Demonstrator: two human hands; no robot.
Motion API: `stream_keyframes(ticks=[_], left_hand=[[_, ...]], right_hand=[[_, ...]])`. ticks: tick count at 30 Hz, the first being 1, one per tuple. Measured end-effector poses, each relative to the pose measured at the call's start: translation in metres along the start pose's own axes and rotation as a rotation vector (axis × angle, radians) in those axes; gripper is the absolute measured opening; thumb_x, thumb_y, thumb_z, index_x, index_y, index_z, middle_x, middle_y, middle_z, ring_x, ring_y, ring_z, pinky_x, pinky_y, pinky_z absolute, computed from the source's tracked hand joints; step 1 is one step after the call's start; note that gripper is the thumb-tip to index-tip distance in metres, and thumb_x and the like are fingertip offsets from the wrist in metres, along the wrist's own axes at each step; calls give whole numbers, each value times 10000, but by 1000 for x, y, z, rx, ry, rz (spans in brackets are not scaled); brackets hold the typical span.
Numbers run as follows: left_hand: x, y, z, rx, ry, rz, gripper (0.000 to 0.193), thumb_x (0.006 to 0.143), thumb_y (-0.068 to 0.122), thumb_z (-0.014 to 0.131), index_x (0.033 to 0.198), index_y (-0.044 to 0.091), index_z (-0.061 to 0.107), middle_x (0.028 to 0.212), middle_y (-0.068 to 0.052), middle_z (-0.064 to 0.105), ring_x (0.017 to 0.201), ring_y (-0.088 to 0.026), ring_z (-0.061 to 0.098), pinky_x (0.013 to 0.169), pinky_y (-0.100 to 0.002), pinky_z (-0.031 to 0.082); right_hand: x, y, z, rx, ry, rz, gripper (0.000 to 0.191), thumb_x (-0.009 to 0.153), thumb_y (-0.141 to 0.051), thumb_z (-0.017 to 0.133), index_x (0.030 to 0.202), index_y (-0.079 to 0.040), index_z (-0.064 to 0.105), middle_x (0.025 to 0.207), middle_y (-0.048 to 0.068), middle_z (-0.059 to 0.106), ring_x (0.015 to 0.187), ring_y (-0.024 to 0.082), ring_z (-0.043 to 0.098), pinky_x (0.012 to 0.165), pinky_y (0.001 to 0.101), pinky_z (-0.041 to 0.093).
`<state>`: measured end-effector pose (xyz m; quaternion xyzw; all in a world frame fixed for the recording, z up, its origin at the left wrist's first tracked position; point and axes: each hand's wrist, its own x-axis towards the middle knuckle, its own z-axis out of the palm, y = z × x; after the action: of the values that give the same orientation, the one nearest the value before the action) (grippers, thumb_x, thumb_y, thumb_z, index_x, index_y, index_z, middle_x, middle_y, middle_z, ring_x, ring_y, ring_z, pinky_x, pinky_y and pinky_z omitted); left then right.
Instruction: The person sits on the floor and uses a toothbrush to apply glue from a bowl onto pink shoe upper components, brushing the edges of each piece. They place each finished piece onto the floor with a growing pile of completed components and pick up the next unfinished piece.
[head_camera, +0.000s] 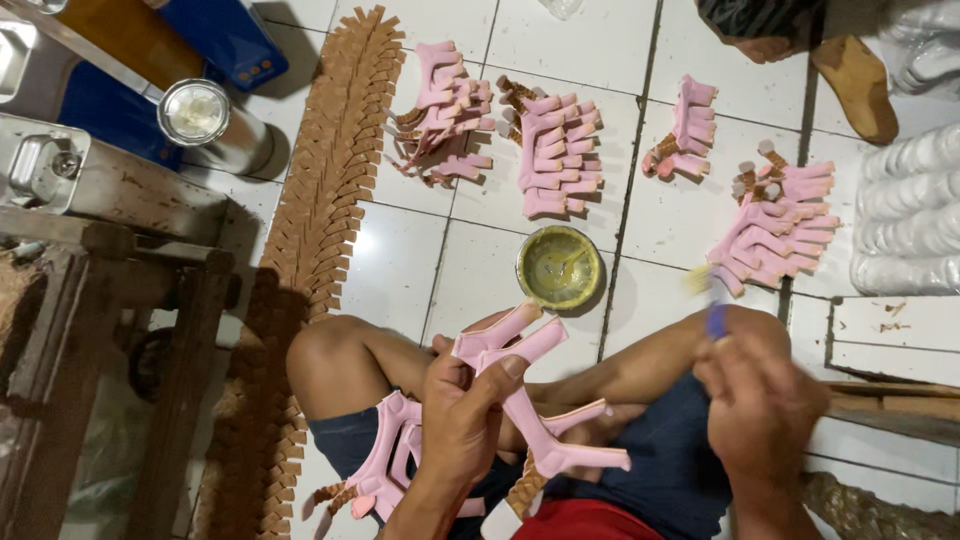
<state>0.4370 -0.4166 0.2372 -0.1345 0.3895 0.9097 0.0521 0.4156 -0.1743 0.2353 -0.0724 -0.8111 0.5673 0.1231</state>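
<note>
Tiled floor (420, 270) under you, long row of brown strips (330, 170) along its left side, pink strap piles (555, 150) toward the far edge, round glue tin (558, 266) mid-floor, your left hand (462, 420) clamped around pink straps (530, 400) over your lap, your right hand (760, 400) pinching a blurred brush (712, 305).

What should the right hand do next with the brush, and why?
Probably bring the brush across to the pink strap in the left hand. The right hand holds the brush raised beside the glue bowl, and the strap is held out free of the lap.
</note>
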Motion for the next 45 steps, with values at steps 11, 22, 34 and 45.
stream_keyframes(ticks=[11,22,34,45], left_hand=[[-1,-10,0,100,33,60,436,938,-12,631,1352,-141,580,1283,-211,694,1180,-241,683,987,-314,539],[3,-13,-11,117,53,63,444,924,4,607,1346,-128,573,1270,-210,704,1168,-251,696,961,-322,551],[4,-4,-10,144,67,50,467,914,16,617,1353,-130,549,1280,-218,699,1158,-271,716,929,-337,579],[18,-23,-4,25,187,99,502,936,89,656,1384,-107,546,1265,-204,688,1122,-163,680,967,-295,550]], right_hand=[[-14,-15,23,-154,-411,-227,317,906,30,615,1203,9,724,844,60,704,683,112,700,597,223,547],[-4,-20,15,-126,-377,-297,286,924,13,638,1200,11,714,899,75,696,761,142,645,649,252,509],[3,28,4,-61,-82,-58,306,1044,-66,529,1281,78,658,804,7,564,679,60,476,591,217,383],[-47,74,45,504,-310,297,272,869,-37,791,1080,126,733,810,74,709,641,64,590,547,212,432]])
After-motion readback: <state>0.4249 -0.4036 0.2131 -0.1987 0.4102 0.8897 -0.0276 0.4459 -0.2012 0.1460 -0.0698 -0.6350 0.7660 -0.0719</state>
